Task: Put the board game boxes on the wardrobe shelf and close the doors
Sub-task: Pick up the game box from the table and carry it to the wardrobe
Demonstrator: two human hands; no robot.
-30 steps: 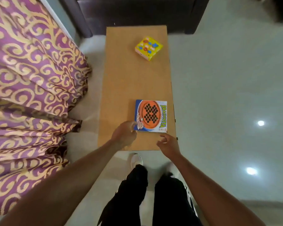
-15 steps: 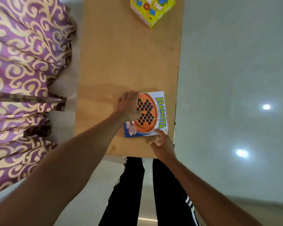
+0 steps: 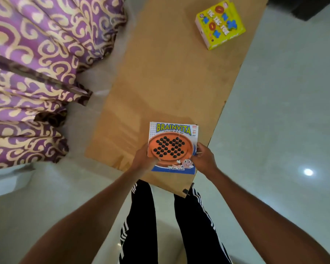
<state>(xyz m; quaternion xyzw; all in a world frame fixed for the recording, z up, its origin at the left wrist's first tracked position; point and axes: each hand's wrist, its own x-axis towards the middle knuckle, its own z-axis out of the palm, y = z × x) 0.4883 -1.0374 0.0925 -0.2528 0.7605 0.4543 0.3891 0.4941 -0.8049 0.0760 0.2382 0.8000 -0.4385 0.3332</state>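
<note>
The Brainvita box [image 3: 172, 145], blue and white with an orange peg board printed on it, is held over the near end of the wooden table [image 3: 166, 82]. My left hand [image 3: 142, 159] grips its left edge and my right hand [image 3: 203, 159] grips its right edge. Its title faces me the right way up. A yellow Tic Tac Toe box [image 3: 220, 24] lies at the far right of the table, apart from both hands. No wardrobe is in view.
A purple and gold patterned curtain [image 3: 36, 73] hangs close along the table's left side. Glossy pale floor [image 3: 284, 111] spreads to the right. My legs in black striped trousers [image 3: 171, 225] stand at the table's near end.
Both hands closed on the Brainvita box, which was flat on the table. It has turned a quarter so the title faces me. The view has swung, tilting the table.
</note>
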